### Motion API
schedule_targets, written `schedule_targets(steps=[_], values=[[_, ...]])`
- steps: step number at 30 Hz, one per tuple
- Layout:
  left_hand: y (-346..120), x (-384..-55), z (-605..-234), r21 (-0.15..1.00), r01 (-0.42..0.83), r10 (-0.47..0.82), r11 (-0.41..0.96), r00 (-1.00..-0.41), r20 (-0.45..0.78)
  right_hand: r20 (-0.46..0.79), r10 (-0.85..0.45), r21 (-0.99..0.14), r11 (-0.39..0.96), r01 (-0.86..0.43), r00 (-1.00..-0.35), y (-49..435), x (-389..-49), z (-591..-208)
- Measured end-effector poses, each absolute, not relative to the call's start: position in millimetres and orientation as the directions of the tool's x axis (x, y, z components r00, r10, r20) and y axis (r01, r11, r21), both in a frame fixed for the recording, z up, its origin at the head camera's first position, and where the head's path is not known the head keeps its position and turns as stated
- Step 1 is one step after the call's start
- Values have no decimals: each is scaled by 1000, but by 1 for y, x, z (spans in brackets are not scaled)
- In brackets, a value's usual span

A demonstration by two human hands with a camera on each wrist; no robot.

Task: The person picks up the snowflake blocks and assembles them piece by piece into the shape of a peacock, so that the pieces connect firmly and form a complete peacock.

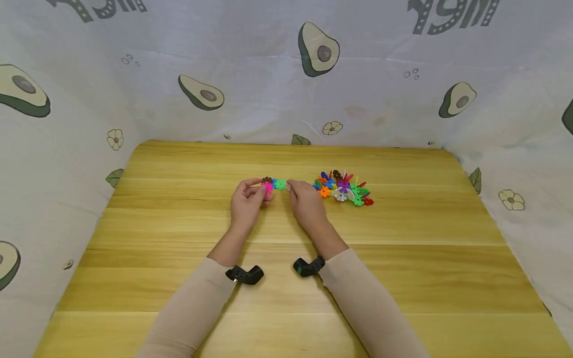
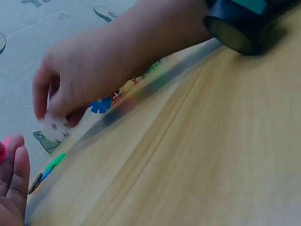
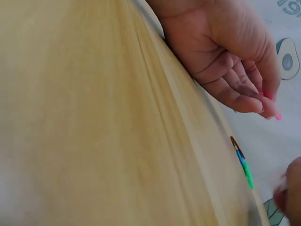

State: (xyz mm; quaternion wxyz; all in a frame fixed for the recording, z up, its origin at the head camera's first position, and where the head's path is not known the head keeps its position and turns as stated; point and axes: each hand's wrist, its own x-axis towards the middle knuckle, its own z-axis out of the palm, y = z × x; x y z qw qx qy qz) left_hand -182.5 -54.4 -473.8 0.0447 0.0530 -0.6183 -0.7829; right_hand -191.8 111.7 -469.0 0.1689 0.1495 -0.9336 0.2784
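Observation:
My left hand (image 1: 245, 205) pinches a pink interlocking disc (image 1: 267, 188) between thumb and fingers, over the table. My right hand (image 1: 309, 205) faces it and pinches a white interlocking disc (image 2: 55, 130), mostly covered by the fingers in the head view. Between the hands lie a green disc (image 1: 280, 184), a blue disc (image 2: 45, 174) and a brown disc (image 3: 237, 147), in a short row on the table. In the right wrist view these three show edge-on, below the left hand's fingertips.
Just right of my right hand sits a heap of many-coloured discs (image 1: 342, 189) on the wooden table (image 1: 403, 278). A pale cloth printed with avocados (image 1: 259, 99) hangs behind the table's far edge and along both sides.

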Motion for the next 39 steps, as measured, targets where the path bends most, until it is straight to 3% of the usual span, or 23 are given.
schedule_targets(steps=[5,7,10,20,30,34,37,39], values=[[-56,-183,-472,946,-7,-109,-324,-993,-44,414,-56,-806,441,-394,-909,110,-185,-472],[-56,-183,-472,939,-8,-93,-343,-995,-42,390,-59,-860,332,-387,-919,109,-183,-473],[-55,-182,-473,941,-14,-69,-338,-997,-39,391,-75,-873,286,-395,-917,109,-182,-474],[-54,-181,-473,963,-11,-66,-269,-997,-30,472,-140,-777,401,-486,-870,114,-183,-473],[-51,-181,-474,951,-31,-54,-309,-997,-51,445,-130,-819,341,-461,-886,112,-181,-472],[-49,-181,-474,921,-42,-44,-387,-997,-64,322,-179,-750,552,-366,-930,112,-185,-475],[-50,-182,-473,885,-58,-41,-461,-995,-86,266,-216,-571,750,-334,-940,112,-188,-475],[-50,-183,-472,865,-66,-43,-497,-994,-101,273,-241,-482,804,-349,-931,112,-188,-475]])
